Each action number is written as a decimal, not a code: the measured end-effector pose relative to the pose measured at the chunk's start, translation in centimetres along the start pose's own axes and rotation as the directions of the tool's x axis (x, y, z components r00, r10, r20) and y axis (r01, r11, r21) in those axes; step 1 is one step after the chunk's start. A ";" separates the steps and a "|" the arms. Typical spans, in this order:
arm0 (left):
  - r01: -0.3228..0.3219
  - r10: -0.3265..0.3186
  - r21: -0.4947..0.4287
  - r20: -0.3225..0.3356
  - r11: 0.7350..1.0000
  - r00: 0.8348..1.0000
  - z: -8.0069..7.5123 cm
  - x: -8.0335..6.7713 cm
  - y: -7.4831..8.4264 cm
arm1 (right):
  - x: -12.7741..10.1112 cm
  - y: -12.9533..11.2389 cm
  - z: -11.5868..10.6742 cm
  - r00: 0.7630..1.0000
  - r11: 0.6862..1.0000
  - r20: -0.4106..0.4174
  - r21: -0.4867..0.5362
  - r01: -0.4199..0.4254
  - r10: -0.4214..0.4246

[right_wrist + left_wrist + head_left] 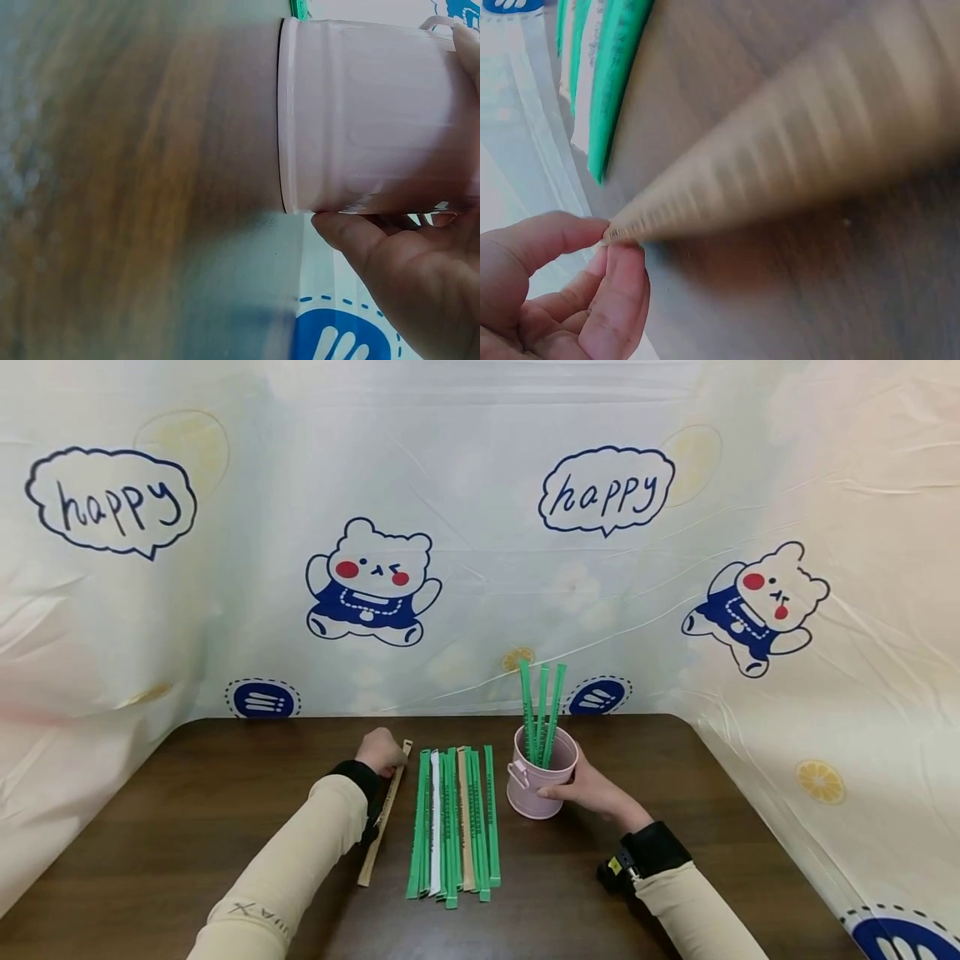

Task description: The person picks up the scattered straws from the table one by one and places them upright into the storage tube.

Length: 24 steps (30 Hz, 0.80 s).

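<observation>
My left hand (382, 752) pinches a long, narrow brown packet (386, 827) by its far end, between thumb and fingers. In the left wrist view that packet (727, 172) stretches toward the camera, blurred, with printing along it. To its right, a row of similar packets lies side by side: several green ones (492, 827), a white one (436, 818) and a brown one (466, 827). My right hand (592, 789) grips the small pink bucket (534, 806) from the right side, thumb across its front. Three green packets (542, 714) stand upright inside it, their lower ends hidden.
Everything is on a dark brown wooden table (247, 827). Behind its back edge hangs a pale printed cloth (480, 510) with bears and lettering, and the cloth also covers both sides. A small handle (519, 774) sticks out from the bucket's left front.
</observation>
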<state>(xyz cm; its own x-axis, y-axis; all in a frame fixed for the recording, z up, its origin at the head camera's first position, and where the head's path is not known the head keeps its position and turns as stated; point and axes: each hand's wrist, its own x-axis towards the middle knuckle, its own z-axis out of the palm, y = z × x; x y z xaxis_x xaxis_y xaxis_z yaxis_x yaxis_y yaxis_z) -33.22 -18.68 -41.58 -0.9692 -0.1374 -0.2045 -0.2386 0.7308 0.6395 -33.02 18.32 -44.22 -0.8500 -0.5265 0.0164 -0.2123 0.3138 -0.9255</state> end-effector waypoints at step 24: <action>-0.030 0.034 -0.386 0.005 0.922 0.999 -8.5 -0.2 5.7 | 0.1 0.0 0.0 1.000 1.000 0.009 0.018 0.011 -0.011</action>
<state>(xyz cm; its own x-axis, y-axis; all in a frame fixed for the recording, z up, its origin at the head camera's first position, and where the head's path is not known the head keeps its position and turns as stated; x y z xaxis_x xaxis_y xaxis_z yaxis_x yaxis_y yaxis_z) -34.93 -20.21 -31.57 -0.9765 -0.1089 -0.1861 -0.2149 0.4203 0.8816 -33.11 18.30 -44.23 -0.8435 -0.5366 0.0231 -0.2124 0.2937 -0.9320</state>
